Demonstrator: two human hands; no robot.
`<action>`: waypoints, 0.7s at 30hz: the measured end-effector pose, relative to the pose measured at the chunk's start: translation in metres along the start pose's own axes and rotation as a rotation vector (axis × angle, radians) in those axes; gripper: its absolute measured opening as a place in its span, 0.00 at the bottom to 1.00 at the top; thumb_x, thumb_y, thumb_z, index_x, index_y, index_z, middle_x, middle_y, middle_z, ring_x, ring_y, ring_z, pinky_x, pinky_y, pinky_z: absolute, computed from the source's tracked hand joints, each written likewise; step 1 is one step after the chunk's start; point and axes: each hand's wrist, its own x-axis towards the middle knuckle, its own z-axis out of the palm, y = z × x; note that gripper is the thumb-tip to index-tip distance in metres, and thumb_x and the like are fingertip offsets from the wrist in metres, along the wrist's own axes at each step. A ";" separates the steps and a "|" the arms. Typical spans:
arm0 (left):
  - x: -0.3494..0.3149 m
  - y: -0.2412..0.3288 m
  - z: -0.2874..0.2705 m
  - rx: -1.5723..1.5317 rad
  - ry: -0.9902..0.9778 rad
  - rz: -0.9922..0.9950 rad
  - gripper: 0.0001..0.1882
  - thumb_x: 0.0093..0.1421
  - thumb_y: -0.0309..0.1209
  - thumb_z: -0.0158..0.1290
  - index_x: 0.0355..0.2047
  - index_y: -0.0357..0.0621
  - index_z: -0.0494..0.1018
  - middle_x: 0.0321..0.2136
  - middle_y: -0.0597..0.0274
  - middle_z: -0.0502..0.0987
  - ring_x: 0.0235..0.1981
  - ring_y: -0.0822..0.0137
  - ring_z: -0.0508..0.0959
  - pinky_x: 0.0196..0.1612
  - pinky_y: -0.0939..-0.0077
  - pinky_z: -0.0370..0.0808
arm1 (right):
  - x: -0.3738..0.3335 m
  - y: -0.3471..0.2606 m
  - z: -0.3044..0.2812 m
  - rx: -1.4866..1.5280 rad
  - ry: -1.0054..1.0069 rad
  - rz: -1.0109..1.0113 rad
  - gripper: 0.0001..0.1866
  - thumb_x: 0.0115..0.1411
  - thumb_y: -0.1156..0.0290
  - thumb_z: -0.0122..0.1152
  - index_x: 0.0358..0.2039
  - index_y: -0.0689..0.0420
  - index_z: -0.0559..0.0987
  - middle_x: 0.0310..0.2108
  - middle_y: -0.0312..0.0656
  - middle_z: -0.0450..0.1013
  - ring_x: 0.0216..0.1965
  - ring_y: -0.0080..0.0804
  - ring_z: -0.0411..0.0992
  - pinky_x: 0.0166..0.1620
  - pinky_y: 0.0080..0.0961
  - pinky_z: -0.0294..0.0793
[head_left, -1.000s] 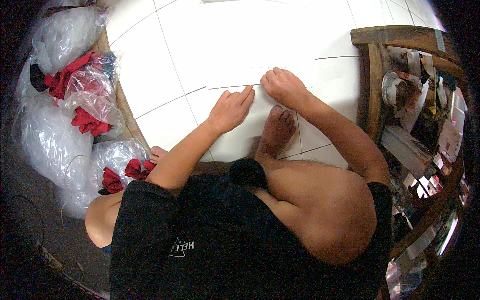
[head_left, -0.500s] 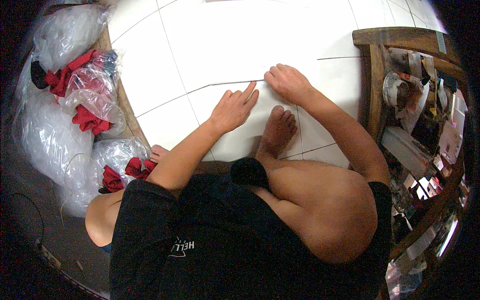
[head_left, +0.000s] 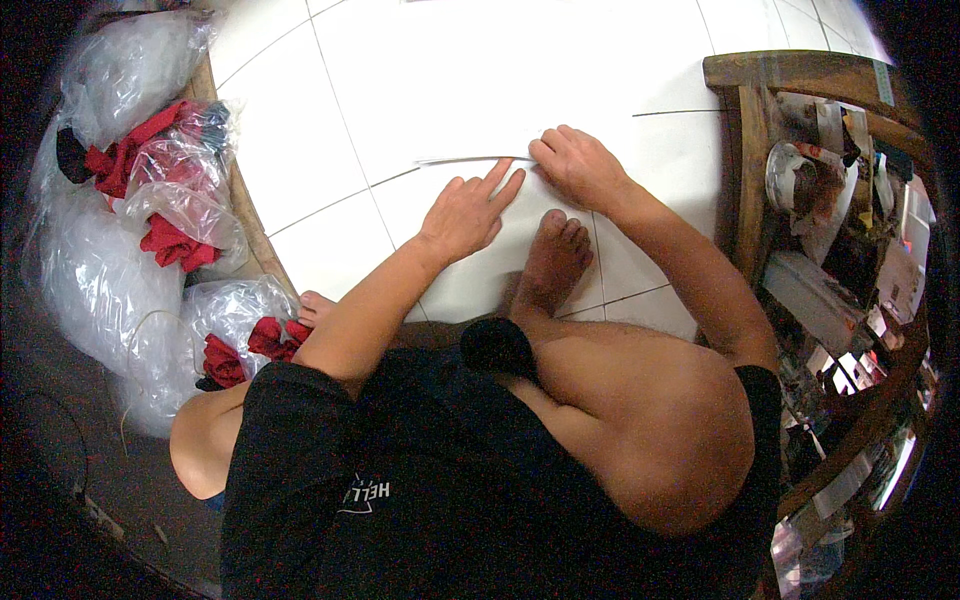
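Note:
A thin white sheet [head_left: 470, 145], which looks like paper, lies on the floor ahead of me. Glare washes out most of its surface, and mainly its near edge shows as a dark line. My left hand [head_left: 466, 212] is open below that edge, with its pointing finger stretched onto it and another finger held apart. Just to the right, my right hand [head_left: 580, 165] is closed, fingers bent and pinching at the same edge. Its fingertips are partly hidden. My bare foot [head_left: 558, 255] rests on the tiles below the hands.
Clear plastic bags [head_left: 110, 280] with red cloth [head_left: 180, 240] are heaped along the left. On the right stands a brown wooden frame [head_left: 750, 180] like a rack, crowded with mixed items. White floor tiles [head_left: 330, 230] run between them.
The sheet's near edge lifts slightly at its left end, and layers show there. My left fingers have spread a little. The right hand stays almost where it was.

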 end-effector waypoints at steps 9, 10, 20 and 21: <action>0.001 -0.006 0.007 -0.022 0.036 -0.003 0.36 0.52 0.32 0.55 0.63 0.42 0.60 0.62 0.47 0.62 0.43 0.55 0.77 0.45 0.60 0.74 | 0.003 0.004 0.003 -0.034 0.001 -0.005 0.07 0.51 0.71 0.57 0.32 0.55 0.73 0.30 0.41 0.69 0.34 0.40 0.73 0.34 0.36 0.76; 0.001 -0.007 0.008 -0.021 0.041 0.004 0.36 0.52 0.32 0.55 0.63 0.42 0.60 0.62 0.47 0.62 0.43 0.55 0.77 0.45 0.60 0.74 | 0.003 0.002 0.004 -0.060 0.002 -0.012 0.07 0.51 0.71 0.57 0.32 0.55 0.73 0.30 0.41 0.69 0.34 0.39 0.73 0.34 0.36 0.76; 0.000 -0.007 0.006 -0.009 0.018 0.002 0.36 0.52 0.33 0.55 0.63 0.41 0.60 0.63 0.49 0.62 0.44 0.57 0.76 0.46 0.61 0.74 | 0.008 -0.004 0.006 -0.318 0.061 -0.093 0.05 0.50 0.68 0.58 0.28 0.52 0.73 0.28 0.36 0.68 0.33 0.31 0.70 0.35 0.28 0.73; 0.000 -0.006 0.005 -0.009 0.013 0.002 0.36 0.52 0.33 0.55 0.63 0.41 0.60 0.63 0.49 0.62 0.44 0.57 0.76 0.46 0.61 0.74 | 0.007 -0.004 0.007 -0.314 0.059 -0.095 0.05 0.50 0.68 0.58 0.28 0.52 0.73 0.28 0.36 0.68 0.33 0.31 0.70 0.35 0.28 0.73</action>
